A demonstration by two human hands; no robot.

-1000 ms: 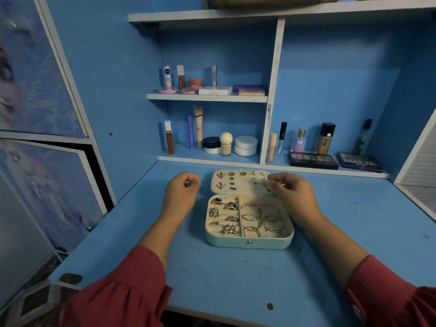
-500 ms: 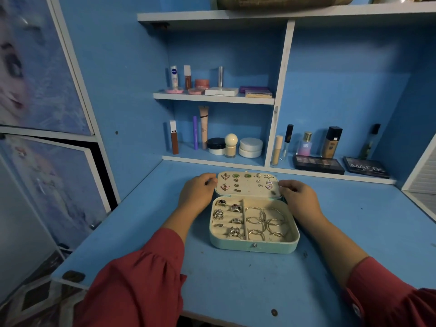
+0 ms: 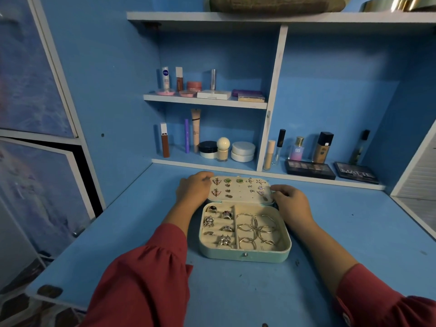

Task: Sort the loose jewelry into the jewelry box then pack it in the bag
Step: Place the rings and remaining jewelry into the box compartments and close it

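1. box (image 3: 245, 254): i am keeping it flat on the desk (image 3: 236, 291), just in front of me, open, base toward me so both halves are showing.
2. lid (image 3: 240, 191): it is lying back behind the base, its inside facing up; earrings (image 3: 216, 181) are sitting pinned in rows across it.
3. rings (image 3: 225, 239): they are sitting in the slots on the base's left side, kept apart so they are not knocking together.
4. hoops (image 3: 257, 228): they are lying loose and overlapping in the wider right compartment, which is suiting their size.
5. left hand (image 3: 194, 188): i am curling my fingers over the lid's left far corner, holding it.
6. right hand (image 3: 289, 200): i am resting it on the lid's right edge, fingers bent over the rim; a narrow grip on the lid, holding nothing else.
7. reason for the hold: with a hand at each end, i am judging the lid is about to be swung evenly down over the base.
8. stage: no loose jewelry is showing on the desk, so sorting is looking finished; closing and bagging are remaining.
9. bag: i am not seeing one for certain; a brown bulk on the top shelf (image 3: 271, 16) is cut off by the frame.
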